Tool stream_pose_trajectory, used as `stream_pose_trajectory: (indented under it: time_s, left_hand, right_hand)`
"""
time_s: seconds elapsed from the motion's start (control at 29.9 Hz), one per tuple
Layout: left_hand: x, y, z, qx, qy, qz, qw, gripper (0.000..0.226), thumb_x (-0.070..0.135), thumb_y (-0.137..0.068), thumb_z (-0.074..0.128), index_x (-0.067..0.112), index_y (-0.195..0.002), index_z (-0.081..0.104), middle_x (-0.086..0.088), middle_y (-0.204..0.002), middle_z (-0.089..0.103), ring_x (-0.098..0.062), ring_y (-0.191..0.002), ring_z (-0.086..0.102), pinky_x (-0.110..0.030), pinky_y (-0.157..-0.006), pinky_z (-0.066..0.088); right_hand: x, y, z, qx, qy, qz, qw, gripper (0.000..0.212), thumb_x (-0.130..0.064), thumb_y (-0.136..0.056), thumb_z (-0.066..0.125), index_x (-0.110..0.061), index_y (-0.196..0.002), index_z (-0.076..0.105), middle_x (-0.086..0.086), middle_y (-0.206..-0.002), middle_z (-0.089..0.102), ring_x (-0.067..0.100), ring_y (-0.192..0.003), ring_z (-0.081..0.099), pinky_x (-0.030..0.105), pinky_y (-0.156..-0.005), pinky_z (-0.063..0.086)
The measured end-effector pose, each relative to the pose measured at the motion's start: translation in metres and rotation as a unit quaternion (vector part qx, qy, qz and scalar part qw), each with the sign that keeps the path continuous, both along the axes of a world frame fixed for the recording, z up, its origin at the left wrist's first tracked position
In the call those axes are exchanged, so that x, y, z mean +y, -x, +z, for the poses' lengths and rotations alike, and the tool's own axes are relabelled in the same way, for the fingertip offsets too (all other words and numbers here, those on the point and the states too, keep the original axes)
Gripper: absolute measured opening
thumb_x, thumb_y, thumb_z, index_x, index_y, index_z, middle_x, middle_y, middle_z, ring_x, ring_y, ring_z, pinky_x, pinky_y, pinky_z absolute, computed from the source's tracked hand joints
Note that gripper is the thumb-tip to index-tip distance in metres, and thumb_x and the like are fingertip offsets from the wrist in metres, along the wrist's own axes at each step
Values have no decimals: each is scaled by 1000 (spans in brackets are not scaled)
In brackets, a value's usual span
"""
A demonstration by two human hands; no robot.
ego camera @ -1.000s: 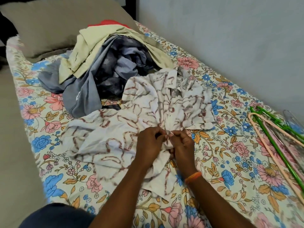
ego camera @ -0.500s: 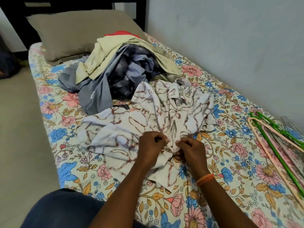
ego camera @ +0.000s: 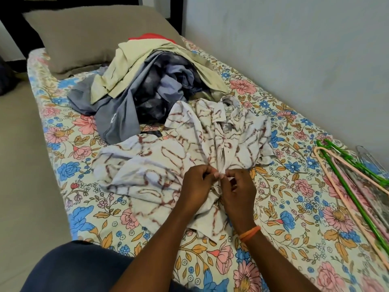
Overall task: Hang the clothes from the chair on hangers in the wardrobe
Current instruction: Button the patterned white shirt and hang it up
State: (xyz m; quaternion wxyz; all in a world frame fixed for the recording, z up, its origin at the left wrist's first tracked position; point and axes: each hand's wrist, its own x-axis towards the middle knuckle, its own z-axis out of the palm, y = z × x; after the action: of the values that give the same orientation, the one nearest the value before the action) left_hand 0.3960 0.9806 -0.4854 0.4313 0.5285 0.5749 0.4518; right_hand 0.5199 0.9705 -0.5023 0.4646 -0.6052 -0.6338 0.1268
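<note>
So the white shirt with the reddish-brown squiggle print (ego camera: pixel 168 165) was lying spread out and rumpled on the bed (ego camera: pixel 294 218), collar end pointing toward the wall, hem end toward the person. Both hands were working at the front opening of it, right around the middle. The left hand (ego camera: pixel 196 186) had its fingertips pinched on one edge of the placket, and the right hand (ego camera: pixel 236 186) was pinching the other edge just beside it, fingers curled, the two hands nearly touching. Couldn't tell if there was a button between them, too small to make out. The right wrist had an orange band (ego camera: pixel 249 233) on it.

Behind the shirt was the heap of other clothes (ego camera: pixel 151 89), touching its far edge: a grey piece, a dark blotchy blue one, a pale yellow one on top and a bit of red peeking out at the back. A tan pillow (ego camera: pixel 88 36) sat at the head of the bed beyond the heap.

Off to the right, well apart from the shirt, a bunch of hangers (ego camera: pixel 353 182) lay on the floral sheet near the wall, a green one, a pale pink one and what looked like a clear one, overlapping each other.
</note>
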Motion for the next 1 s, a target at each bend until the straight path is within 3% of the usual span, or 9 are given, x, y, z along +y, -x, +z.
stream_pose_trajectory:
  time_s: [0.1, 0.2, 0.3, 0.43, 0.53, 0.6, 0.7, 0.84, 1.0]
  left_hand:
    - [0, 1, 1, -2, 4, -10, 1000, 18, 12, -94, 64, 16, -77, 71, 15, -59, 63, 7, -57, 57, -7, -56, 38]
    - [1, 2, 0, -8, 13, -8, 1000, 19, 12, -94, 61, 13, -79, 73, 10, -65, 67, 5, -61, 60, -11, -60, 42]
    - [1, 2, -1, -32, 25, 19, 999, 17, 14, -93, 63, 14, -80, 74, 9, -64, 67, 2, -58, 59, -17, -60, 44]
    - [1, 1, -4, -44, 22, 50, 998, 11, 15, -89, 69, 16, -80, 75, 3, -70, 72, -7, -62, 64, -27, -64, 53]
    - [0, 2, -3, -73, 39, 37, 996, 10, 12, -88, 70, 15, -81, 76, -3, -71, 73, -13, -64, 67, -32, -63, 54]
    - [0, 2, -2, -100, 55, 24, 993, 14, 10, -89, 67, 14, -78, 76, -12, -70, 72, -21, -63, 64, -42, -61, 53]
    - [1, 1, 0, -112, 81, 30, 990, 21, 11, -89, 63, 13, -72, 75, -26, -70, 66, -24, -57, 52, -40, -56, 45]
    - [0, 1, 7, -113, 81, 29, 990, 14, 14, -87, 70, 10, -76, 77, -18, -66, 70, -26, -56, 61, -39, -56, 53]
    - [2, 2, 0, -73, 71, 33, 994, 19, 9, -88, 68, 9, -71, 75, -6, -58, 67, -13, -51, 57, -30, -56, 48]
  right_hand:
    - [-1, 1, -2, 9, -6, 4, 1000, 5, -4, -91, 67, -7, -89, 65, 5, -91, 57, 5, -74, 53, 9, -64, 38]
    - [0, 4, -3, 16, -8, 10, 1000, 3, -3, -89, 70, -6, -89, 69, 5, -92, 57, 2, -76, 51, 4, -68, 37]
    - [-1, 6, -1, 77, 11, 25, 997, 5, -7, -88, 73, -11, -89, 71, 3, -88, 60, 5, -77, 58, 11, -68, 45]
    - [-3, 4, 1, 209, 75, 49, 974, 8, -14, -89, 68, -14, -86, 75, 3, -79, 70, 20, -77, 67, 34, -71, 55]
    - [0, -3, 7, 265, 141, 44, 953, 10, -5, -88, 71, -12, -87, 78, 4, -73, 75, 26, -71, 72, 44, -70, 61]
    - [1, -8, 9, 278, 160, 56, 945, 6, -5, -85, 75, -5, -91, 78, 8, -74, 76, 26, -71, 74, 46, -72, 62]
    - [1, -9, 8, 289, 171, 58, 940, 15, -10, -81, 81, -1, -93, 78, 11, -77, 76, 29, -73, 74, 49, -71, 62]
    - [1, -3, 5, 259, 166, 25, 951, 9, -12, -82, 81, -7, -89, 78, 4, -73, 76, 23, -66, 73, 49, -64, 62]
    - [-2, -1, 1, 244, 167, 14, 955, 9, -14, -81, 82, -13, -88, 77, 1, -75, 75, 20, -69, 72, 45, -66, 62]
